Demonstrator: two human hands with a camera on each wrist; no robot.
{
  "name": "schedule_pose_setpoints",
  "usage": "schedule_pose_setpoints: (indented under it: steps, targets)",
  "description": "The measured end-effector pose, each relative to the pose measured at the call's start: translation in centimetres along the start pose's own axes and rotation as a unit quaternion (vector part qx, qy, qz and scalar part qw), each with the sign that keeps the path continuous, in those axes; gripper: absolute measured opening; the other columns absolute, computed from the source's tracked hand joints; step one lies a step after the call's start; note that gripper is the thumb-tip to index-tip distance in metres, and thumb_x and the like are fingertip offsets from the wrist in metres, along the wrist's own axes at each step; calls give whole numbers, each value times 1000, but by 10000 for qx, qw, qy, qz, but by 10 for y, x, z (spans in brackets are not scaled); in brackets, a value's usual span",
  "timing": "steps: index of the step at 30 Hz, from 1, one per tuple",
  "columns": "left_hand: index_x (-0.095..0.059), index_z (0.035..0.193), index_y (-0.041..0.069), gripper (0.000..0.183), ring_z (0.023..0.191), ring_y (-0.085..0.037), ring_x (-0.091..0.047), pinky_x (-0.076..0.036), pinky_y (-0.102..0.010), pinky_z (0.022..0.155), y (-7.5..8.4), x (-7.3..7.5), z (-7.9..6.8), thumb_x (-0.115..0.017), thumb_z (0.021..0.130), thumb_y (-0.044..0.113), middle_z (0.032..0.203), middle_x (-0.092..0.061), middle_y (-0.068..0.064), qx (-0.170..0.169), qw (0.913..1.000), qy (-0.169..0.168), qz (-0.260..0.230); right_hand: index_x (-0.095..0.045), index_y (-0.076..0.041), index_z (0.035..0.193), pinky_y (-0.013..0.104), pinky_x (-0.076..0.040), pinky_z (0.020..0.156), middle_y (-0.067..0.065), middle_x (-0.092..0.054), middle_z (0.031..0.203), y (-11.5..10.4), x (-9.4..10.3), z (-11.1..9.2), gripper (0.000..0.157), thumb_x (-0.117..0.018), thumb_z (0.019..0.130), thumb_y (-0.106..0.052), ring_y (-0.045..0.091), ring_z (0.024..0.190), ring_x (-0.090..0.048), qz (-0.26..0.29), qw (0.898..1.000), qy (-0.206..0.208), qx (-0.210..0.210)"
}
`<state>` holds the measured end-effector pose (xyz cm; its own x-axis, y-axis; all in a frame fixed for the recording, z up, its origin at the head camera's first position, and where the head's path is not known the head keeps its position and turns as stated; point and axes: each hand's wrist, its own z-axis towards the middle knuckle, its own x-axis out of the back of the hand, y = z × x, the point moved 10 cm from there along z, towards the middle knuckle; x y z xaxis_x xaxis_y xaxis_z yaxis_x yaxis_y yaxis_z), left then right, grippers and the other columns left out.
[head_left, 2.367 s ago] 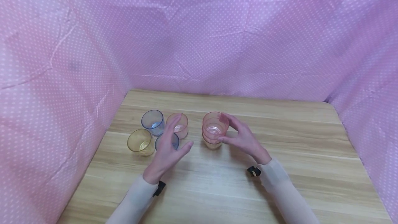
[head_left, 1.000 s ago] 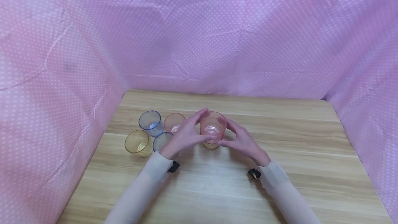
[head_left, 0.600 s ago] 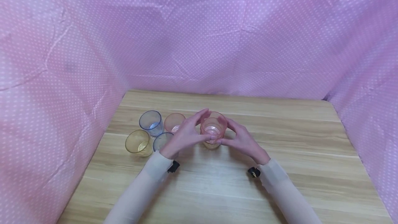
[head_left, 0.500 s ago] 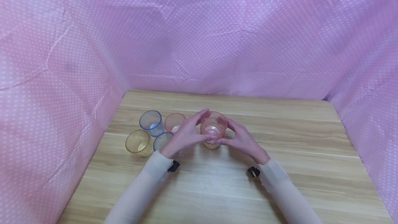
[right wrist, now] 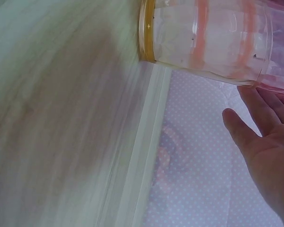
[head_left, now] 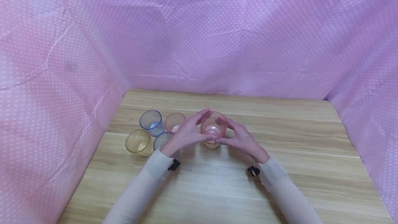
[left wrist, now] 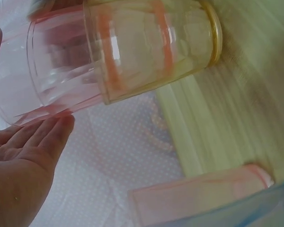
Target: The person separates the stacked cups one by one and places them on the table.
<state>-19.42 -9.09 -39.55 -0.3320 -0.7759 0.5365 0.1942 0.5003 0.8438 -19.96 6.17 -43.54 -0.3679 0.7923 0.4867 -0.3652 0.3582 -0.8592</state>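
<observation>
A stack of clear plastic cups stands upright on the table, with pink cups [head_left: 214,123] nested in a yellow cup [left wrist: 137,47] at the bottom. My left hand [head_left: 186,133] holds the top pink cup from the left, thumb at the front and fingers behind. From the right, my right hand [head_left: 244,141] grips the same cup, its thumb tip close to the left thumb. In the right wrist view the yellow base [right wrist: 147,30] sits at the table surface, while the right fingers [right wrist: 260,111] reach the upper part of the stack.
Left of the stack, a blue cup [head_left: 151,122], a yellow cup [head_left: 138,142] and a pink cup [head_left: 174,122] stand close together. A second blue cup [head_left: 161,141] there is partly covered by the left hand and wrist. Pink dotted cloth [head_left: 199,44] surrounds the wooden table [head_left: 280,189].
My left hand has moved right, from over the separate cups to the stack, and now holds the top pink cup. My right hand has kept its hold, with little movement.
</observation>
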Motion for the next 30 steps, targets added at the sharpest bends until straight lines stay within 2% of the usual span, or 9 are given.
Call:
schedule_pose_setpoints:
  steps: [6,11,18,23,30]
  targets:
    - [-46,156,16,94,137,-19,-54,-45,-44,114,0,1,0,-93,77,38,149,-58,6,-269,9992,287,-91,-53,-12,150,47,-46,113,3,-63,143,2,-2,0,77,-89,84,-24,26,133,-58,154,9999,-44,-27]
    - [-47,155,8,93,137,-19,-54,-46,-40,113,0,0,0,-93,77,32,148,-59,-2,-486,9976,467,-170,-55,-13,149,44,-46,114,1,-63,143,3,-2,0,75,-89,83,-24,24,133,-58,195,9998,-47,-13]
    - [-48,154,7,93,137,-20,-55,-47,-35,112,-2,-2,-1,-94,76,29,148,-60,-6,-486,9966,572,-351,-55,-11,149,43,-46,113,2,-64,142,3,-1,0,75,-89,83,-20,24,133,-58,186,9998,-17,14]
    - [-49,153,5,89,134,-23,-58,-48,-36,111,-2,2,-2,-94,77,21,145,-62,-9,-470,9931,730,-788,-56,-9,146,46,-47,112,5,-64,142,2,-1,0,74,-91,82,-21,27,132,-59,188,9998,1,54]
    - [-47,154,4,93,138,-21,-53,-45,-35,113,0,0,-2,-95,76,22,149,-58,-6,-601,9945,629,-576,-57,-8,146,48,-47,112,7,-64,142,3,-1,0,75,-92,80,-20,30,133,-58,178,9998,38,54]
